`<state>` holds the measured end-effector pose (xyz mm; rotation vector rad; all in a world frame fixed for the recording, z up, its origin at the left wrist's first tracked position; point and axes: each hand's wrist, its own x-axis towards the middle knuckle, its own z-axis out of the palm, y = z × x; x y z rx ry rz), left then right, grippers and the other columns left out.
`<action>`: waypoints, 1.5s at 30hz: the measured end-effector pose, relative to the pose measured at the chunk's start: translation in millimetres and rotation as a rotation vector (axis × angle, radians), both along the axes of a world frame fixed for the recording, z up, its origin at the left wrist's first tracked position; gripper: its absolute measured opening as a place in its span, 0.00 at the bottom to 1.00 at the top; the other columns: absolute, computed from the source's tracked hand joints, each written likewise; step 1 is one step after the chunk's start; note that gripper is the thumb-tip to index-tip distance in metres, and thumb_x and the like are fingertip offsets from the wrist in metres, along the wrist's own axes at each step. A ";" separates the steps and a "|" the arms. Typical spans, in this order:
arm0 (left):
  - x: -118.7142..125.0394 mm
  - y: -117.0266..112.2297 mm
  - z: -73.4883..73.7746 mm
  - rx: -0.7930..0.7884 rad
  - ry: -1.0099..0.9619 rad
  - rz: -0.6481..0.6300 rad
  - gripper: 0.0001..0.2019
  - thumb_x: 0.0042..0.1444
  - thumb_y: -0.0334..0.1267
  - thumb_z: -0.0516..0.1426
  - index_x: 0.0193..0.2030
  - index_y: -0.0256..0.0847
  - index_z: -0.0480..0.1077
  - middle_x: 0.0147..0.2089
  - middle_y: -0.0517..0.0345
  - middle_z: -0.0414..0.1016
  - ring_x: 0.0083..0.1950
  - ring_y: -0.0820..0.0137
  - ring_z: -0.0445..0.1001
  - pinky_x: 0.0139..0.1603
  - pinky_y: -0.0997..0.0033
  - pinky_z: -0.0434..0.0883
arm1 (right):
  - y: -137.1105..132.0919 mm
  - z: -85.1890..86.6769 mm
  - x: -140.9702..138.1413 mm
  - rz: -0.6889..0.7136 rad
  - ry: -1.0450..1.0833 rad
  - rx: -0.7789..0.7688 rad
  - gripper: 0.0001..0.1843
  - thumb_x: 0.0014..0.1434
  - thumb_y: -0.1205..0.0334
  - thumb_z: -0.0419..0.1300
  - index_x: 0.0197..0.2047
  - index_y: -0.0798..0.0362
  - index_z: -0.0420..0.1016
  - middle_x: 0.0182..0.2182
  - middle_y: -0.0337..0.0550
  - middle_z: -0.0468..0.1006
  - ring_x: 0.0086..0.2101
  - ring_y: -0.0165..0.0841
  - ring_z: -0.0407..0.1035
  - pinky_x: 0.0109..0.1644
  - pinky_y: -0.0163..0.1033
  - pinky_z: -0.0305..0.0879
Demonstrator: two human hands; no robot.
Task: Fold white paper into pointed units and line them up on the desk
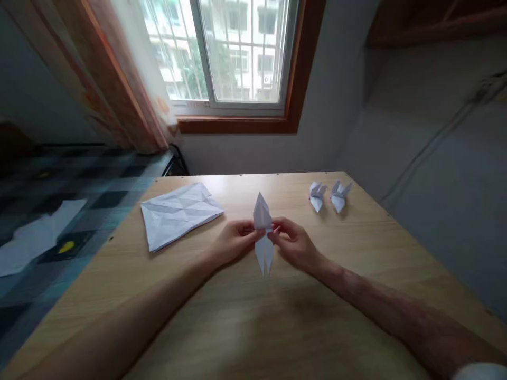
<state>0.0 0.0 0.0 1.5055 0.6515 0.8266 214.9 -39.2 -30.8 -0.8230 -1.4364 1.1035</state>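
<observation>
Between my hands, above the middle of the wooden table, is a piece of folded white paper (262, 214). Its upper end comes to one point, and two narrow points hang down with a slit between them. My left hand (236, 238) pinches its left edge near the middle, thumb in front. On the opposite edge, my right hand (293, 241) grips it with thumb and fingers closed. The fingers behind the paper are partly hidden.
Two folded paper figures (317, 196) stand at the table's (237, 338) far right. Creased white sheets (180, 214) lie at its far left. Left of the table, more paper (37, 237) rests on a checked cloth (106, 200). A window and wall are beyond.
</observation>
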 end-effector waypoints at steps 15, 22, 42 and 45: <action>-2.0 -7.2 1.1 0.016 -0.079 0.114 0.32 0.62 0.46 0.72 0.67 0.45 0.64 0.43 0.57 0.83 0.37 0.71 0.82 0.38 0.76 0.73 | -2.7 13.1 3.9 -0.037 -0.087 0.039 0.10 0.68 0.60 0.66 0.47 0.46 0.91 0.47 0.45 0.81 0.44 0.36 0.75 0.47 0.40 0.75; -2.9 -8.2 -0.4 0.169 -0.023 0.191 0.28 0.64 0.44 0.71 0.65 0.45 0.66 0.42 0.57 0.84 0.38 0.69 0.84 0.44 0.71 0.78 | -2.2 7.8 1.7 -0.131 -0.084 0.050 0.15 0.67 0.58 0.71 0.56 0.45 0.82 0.47 0.42 0.80 0.36 0.32 0.73 0.46 0.40 0.74; -3.3 -3.3 1.0 0.412 0.113 0.249 0.09 0.65 0.43 0.70 0.44 0.40 0.87 0.42 0.51 0.84 0.44 0.66 0.81 0.46 0.68 0.78 | -2.6 15.9 3.5 -0.177 -0.252 0.177 0.11 0.71 0.53 0.68 0.41 0.50 0.88 0.34 0.41 0.74 0.37 0.35 0.69 0.40 0.39 0.68; -3.4 -3.3 4.5 0.474 0.098 0.274 0.09 0.65 0.44 0.70 0.41 0.41 0.87 0.41 0.52 0.80 0.43 0.66 0.79 0.46 0.68 0.76 | -3.7 18.2 3.1 -0.182 -0.255 0.188 0.14 0.71 0.51 0.69 0.38 0.51 0.86 0.34 0.40 0.74 0.37 0.34 0.69 0.42 0.39 0.68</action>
